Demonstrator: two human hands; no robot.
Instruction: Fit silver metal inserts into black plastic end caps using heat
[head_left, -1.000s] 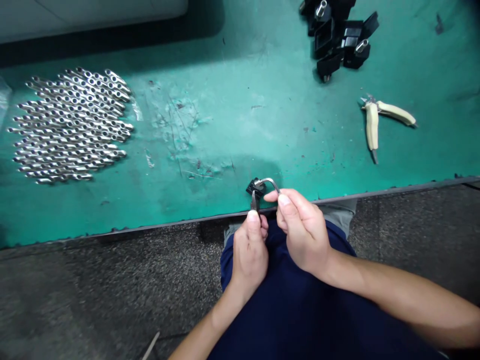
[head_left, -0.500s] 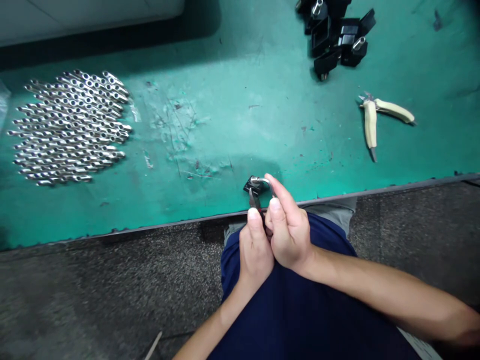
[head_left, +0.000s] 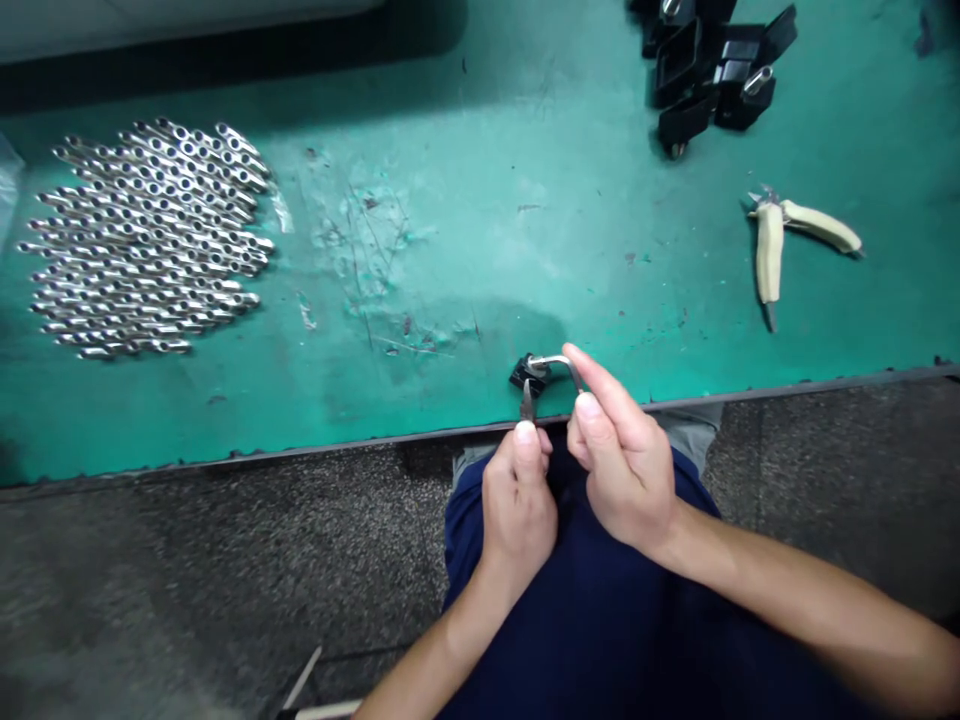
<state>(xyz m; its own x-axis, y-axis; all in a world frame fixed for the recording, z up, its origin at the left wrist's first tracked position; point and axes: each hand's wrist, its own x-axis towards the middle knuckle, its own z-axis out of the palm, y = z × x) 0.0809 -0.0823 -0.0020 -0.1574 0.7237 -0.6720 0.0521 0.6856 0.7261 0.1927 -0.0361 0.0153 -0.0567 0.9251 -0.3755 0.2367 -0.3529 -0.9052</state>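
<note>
At the near edge of the green bench top, a small black part (head_left: 519, 378) with a metal fitting sits tilted. My left hand (head_left: 519, 500) is closed around a dark, pointed pliers-like tool (head_left: 528, 400), whose tip touches the black part; its handles are hidden in my fist. My right hand (head_left: 634, 475) grips a bent hex key (head_left: 559, 360), the index finger stretched along its bend. The key's short end meets the metal fitting on the black part. A gap separates my two hands.
Many shiny metal tubes (head_left: 150, 245) with holes lie in a flat bunch at the left. Several black plastic parts (head_left: 679, 65) are heaped at the upper right. Cutting pliers with cream handles (head_left: 769, 250) lie spread below them. A pale grey object (head_left: 165, 22) borders the upper left.
My right hand has moved right, apart from my left hand, and the hex key has turned slightly with it. The view has shifted a little, so the bench items appear farther right.
</note>
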